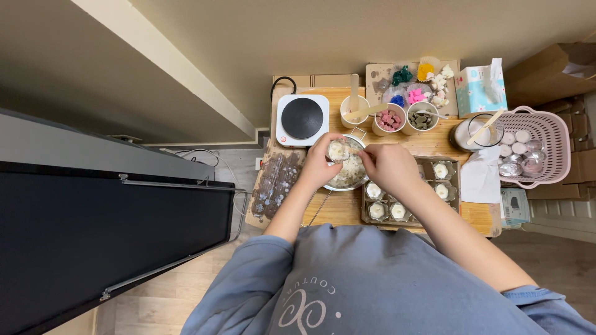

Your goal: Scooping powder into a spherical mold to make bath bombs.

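My left hand (320, 164) grips a small clear glass cup (337, 150) with white wax in it, held over a metal pot (351, 174) of pale flakes on the wooden table (335, 208). My right hand (388, 166) pinches a thin wooden stick (355, 149) that reaches into the cup. Just right of the pot lies a dark tray (456, 170) with several small cups of white wax.
A white hot plate (302, 119) stands at the back left. Behind the pot are three cups (391, 118) with sticks and coloured pieces, a board of coloured bits (416, 84), a tissue box (480, 87), a glass jar (475, 131) and a pink basket (549, 139). A spattered sheet (276, 183) lies left.
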